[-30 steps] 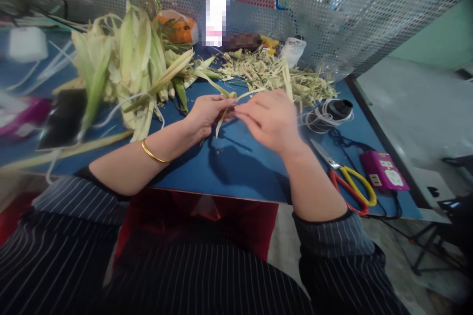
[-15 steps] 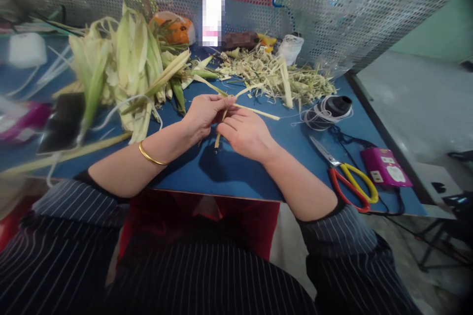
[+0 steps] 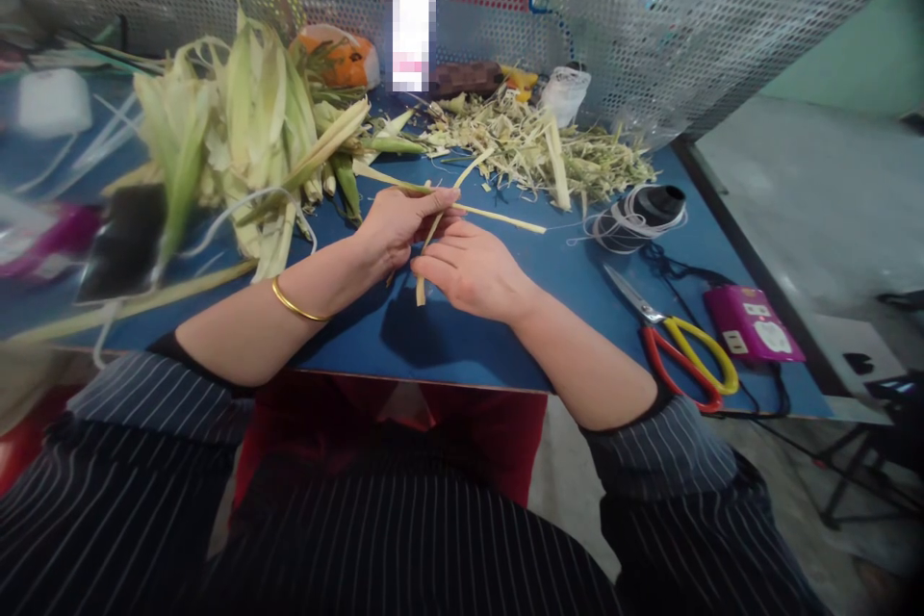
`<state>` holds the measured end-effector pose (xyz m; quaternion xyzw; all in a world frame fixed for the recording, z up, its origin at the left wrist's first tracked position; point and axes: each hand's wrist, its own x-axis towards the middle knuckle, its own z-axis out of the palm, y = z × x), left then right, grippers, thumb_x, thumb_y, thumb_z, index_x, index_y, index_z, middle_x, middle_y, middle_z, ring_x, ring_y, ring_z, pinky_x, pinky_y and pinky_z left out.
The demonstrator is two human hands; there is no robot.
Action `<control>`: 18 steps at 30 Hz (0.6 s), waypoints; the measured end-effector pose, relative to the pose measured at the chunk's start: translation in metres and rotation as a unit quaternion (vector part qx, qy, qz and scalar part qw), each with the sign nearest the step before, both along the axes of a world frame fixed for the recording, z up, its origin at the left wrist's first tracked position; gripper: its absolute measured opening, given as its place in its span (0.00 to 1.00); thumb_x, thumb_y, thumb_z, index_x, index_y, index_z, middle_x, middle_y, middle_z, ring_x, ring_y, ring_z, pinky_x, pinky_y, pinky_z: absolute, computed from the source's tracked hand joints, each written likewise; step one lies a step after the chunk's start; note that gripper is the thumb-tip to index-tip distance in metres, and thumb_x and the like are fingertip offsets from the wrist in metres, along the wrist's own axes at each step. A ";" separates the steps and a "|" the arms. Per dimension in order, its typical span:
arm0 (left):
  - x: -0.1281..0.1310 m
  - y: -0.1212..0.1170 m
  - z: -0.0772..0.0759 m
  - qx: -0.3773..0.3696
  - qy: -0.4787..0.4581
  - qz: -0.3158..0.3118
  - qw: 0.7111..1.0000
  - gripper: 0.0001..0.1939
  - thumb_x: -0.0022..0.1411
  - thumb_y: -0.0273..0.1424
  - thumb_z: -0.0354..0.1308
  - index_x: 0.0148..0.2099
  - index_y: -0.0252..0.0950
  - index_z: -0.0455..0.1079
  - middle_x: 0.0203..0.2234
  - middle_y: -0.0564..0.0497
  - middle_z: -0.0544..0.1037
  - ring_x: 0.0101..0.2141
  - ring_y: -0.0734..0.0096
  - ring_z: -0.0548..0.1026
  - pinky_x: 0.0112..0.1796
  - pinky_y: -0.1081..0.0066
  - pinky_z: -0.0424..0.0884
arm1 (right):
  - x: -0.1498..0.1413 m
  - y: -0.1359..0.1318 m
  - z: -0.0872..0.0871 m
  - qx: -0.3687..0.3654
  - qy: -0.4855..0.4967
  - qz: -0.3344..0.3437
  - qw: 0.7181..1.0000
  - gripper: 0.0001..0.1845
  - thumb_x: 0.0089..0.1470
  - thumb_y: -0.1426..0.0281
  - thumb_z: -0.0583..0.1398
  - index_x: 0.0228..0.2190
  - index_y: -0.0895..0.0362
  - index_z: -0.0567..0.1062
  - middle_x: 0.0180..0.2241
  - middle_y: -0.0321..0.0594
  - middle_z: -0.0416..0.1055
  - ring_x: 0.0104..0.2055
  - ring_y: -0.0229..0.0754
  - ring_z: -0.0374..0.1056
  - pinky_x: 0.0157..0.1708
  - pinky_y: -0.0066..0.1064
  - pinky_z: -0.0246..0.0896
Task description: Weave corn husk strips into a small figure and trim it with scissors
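Observation:
Over the front middle of the blue table, my left hand (image 3: 399, 219) pinches several narrow corn husk strips (image 3: 503, 217) where they cross, its thumb on top. One strip sticks out to the right, one slants up and away, and one points to the upper left. Close beside it, my right hand (image 3: 469, 269) has its fingers curled round the lower part of a strip, whose pale end hangs out below the fingertips. Parts of the strips between the two hands are hidden by the fingers.
A heap of corn husks (image 3: 260, 125) lies at the left, shredded husk (image 3: 505, 140) behind my hands. To the right are a black thread cone (image 3: 641, 217), scissors (image 3: 668, 342) with red and yellow handles, and a purple power socket (image 3: 753, 322). A perforated metal screen (image 3: 621, 0) stands behind.
My right hand has shifted slightly left and down. The strip slanting away has straightened, and its lower end shows a bit further below the fingers. My left hand stays nearly in place.

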<state>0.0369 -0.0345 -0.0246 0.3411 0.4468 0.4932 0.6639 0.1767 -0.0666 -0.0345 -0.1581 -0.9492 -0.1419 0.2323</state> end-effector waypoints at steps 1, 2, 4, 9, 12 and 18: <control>0.000 0.001 0.001 0.001 0.002 -0.002 1.000 0.10 0.50 0.28 0.72 0.30 0.30 0.74 0.23 0.50 0.79 0.25 0.75 0.76 0.34 0.73 0.75 | 0.001 0.000 0.000 -0.011 0.006 -0.003 1.000 0.18 0.65 0.76 0.47 0.35 0.57 0.76 0.29 0.38 0.75 0.33 0.40 0.64 0.43 0.36 0.58; -0.001 0.002 0.002 0.004 0.006 -0.002 1.000 0.10 0.51 0.28 0.72 0.30 0.30 0.74 0.23 0.50 0.79 0.25 0.75 0.76 0.33 0.73 0.75 | 0.002 0.001 0.000 -0.017 0.019 -0.015 1.000 0.18 0.66 0.75 0.47 0.39 0.57 0.76 0.30 0.38 0.75 0.34 0.40 0.65 0.43 0.36 0.58; -0.003 0.004 0.004 0.018 0.017 0.003 1.000 0.10 0.52 0.29 0.71 0.30 0.30 0.73 0.23 0.50 0.79 0.24 0.75 0.76 0.33 0.73 0.75 | 0.007 0.003 0.003 -0.020 0.066 -0.097 0.993 0.18 0.68 0.70 0.47 0.47 0.58 0.74 0.33 0.41 0.76 0.38 0.42 0.67 0.45 0.38 0.57; -0.008 0.005 0.012 0.028 0.048 -0.020 0.998 0.16 0.57 0.41 0.67 0.32 0.32 0.74 0.25 0.47 0.80 0.26 0.72 0.78 0.33 0.72 0.76 | 0.023 0.012 0.011 -0.048 0.150 -0.364 0.918 0.22 0.66 0.56 0.49 0.44 0.58 0.73 0.42 0.50 0.73 0.46 0.52 0.68 0.46 0.42 0.56; -0.009 0.006 0.011 0.029 0.067 -0.034 0.997 0.17 0.58 0.43 0.66 0.34 0.32 0.74 0.25 0.46 0.80 0.28 0.73 0.79 0.34 0.73 0.76 | 0.025 0.016 0.011 -0.076 0.123 -0.372 0.917 0.20 0.67 0.58 0.48 0.37 0.56 0.73 0.38 0.46 0.75 0.41 0.48 0.68 0.44 0.40 0.56; -0.005 0.007 0.003 0.070 0.088 -0.023 0.993 0.07 0.54 0.26 0.69 0.34 0.30 0.74 0.24 0.50 0.79 0.24 0.79 0.76 0.30 0.77 0.73 | 0.017 0.011 0.009 -0.104 0.102 -0.357 0.923 0.19 0.68 0.62 0.48 0.32 0.56 0.72 0.31 0.41 0.76 0.30 0.41 0.66 0.38 0.35 0.53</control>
